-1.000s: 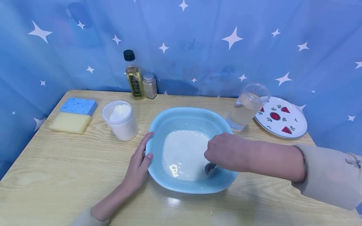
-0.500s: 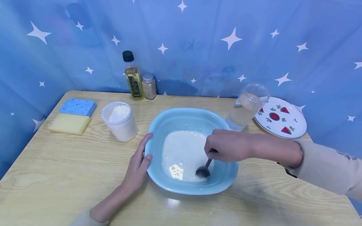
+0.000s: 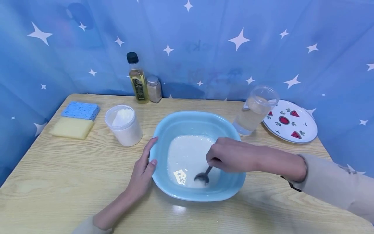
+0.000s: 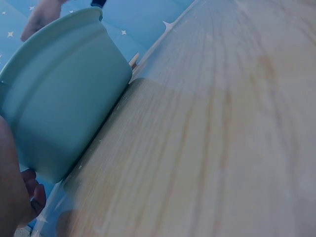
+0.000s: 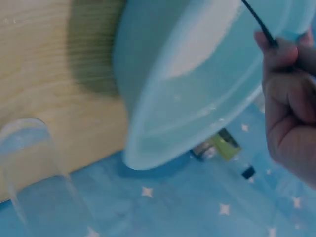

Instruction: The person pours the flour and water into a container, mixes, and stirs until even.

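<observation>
A light blue basin (image 3: 198, 196) stands on the wooden table with milky white liquid (image 3: 187, 156) in its bottom. My left hand (image 3: 141, 174) holds the basin's left side, thumb at the rim; the left wrist view shows curled fingers (image 4: 35, 195) low against the outer wall. Over the basin's right part, my right hand (image 3: 230, 155) grips the handle of a dark spoon (image 3: 202, 177). The spoon's bowl is at the liquid, toward the near side. In the right wrist view the thin handle (image 5: 259, 22) is pinched between thumb and fingers.
Left of the basin are a tub of white powder (image 3: 127, 128), a blue sponge (image 3: 80, 110) and a yellow sponge (image 3: 72, 127). An oil bottle (image 3: 138, 83) and a small jar (image 3: 154, 89) stand behind. A clear pitcher (image 3: 252, 112) and watermelon-patterned plate (image 3: 292, 123) are at right.
My right hand has moved the spoon leftward through the liquid, from the basin's right side toward its near middle. The left hand and the basin stay in place.
</observation>
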`<state>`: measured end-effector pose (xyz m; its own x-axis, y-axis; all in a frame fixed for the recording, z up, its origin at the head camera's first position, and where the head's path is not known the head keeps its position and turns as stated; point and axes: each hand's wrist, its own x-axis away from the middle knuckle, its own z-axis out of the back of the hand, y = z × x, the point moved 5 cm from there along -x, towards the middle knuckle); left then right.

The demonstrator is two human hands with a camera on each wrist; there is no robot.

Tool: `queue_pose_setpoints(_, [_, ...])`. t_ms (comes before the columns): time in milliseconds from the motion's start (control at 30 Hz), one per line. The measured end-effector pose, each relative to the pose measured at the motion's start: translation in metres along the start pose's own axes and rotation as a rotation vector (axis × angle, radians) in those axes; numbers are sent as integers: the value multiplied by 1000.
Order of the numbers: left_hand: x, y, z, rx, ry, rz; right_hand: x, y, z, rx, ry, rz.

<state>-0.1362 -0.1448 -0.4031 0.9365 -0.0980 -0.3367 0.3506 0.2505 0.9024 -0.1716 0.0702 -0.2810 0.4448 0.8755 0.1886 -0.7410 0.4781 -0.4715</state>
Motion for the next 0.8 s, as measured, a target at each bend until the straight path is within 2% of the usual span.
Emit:
queue_pose_setpoints(200, [-3, 2, 0, -35, 2, -16, 4, 27, -2, 96, 186, -51])
queue_pose_setpoints(300, [-5, 3, -1, -31, -2, -13, 15, 36, 0, 117, 211, -77])
queue_pose_setpoints(433, [-6, 3, -2, -15, -14, -10, 25, 37, -6, 58, 189, -72])
queue_pose_setpoints(533, [-4, 2, -2, -22, -13, 3, 19, 33, -17, 18, 212, -48])
queue_pose_setpoints(633, [-2, 0, -2, -33, -5, 29, 5, 32, -25, 21, 296, -44])
queue_pose_setpoints(733, [1, -1, -2, -38, 0, 50, -6, 38, -24, 55, 397, -84])
queue_pose_setpoints(800, [2, -1, -1, -42, 4, 56, -6, 44, -20, 91, 448, -137])
